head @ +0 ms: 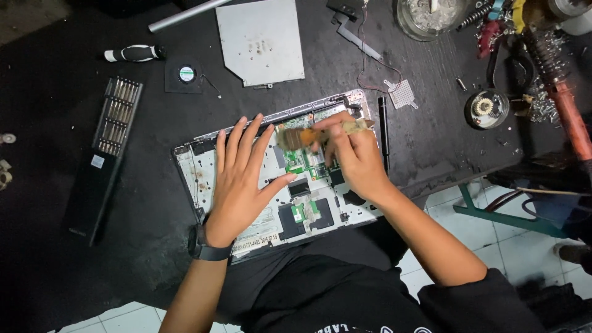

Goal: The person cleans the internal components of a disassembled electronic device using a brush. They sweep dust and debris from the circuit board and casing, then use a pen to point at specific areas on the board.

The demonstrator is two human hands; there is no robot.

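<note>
The left hand (242, 169) lies flat, fingers spread, on an opened laptop base (203, 179) on the black bench (148, 203). A dark watch (208, 250) sits on its wrist. Just right of it, the right hand (353, 157) grips a brush (296, 137), its blurred bristles touching the green board (302, 161) between the two hands. A black pen-like tool (383, 132) lies just right of the right hand. Beyond the left hand's fingertips lie a grey metal plate (262, 40) and a small fan (186, 75). Well left of the left hand sits an open bit case (117, 117), with a black-and-white handle (132, 53) beyond it. Far right of the right hand lie a round tin (487, 109) and heaped tools (542, 55).
</note>
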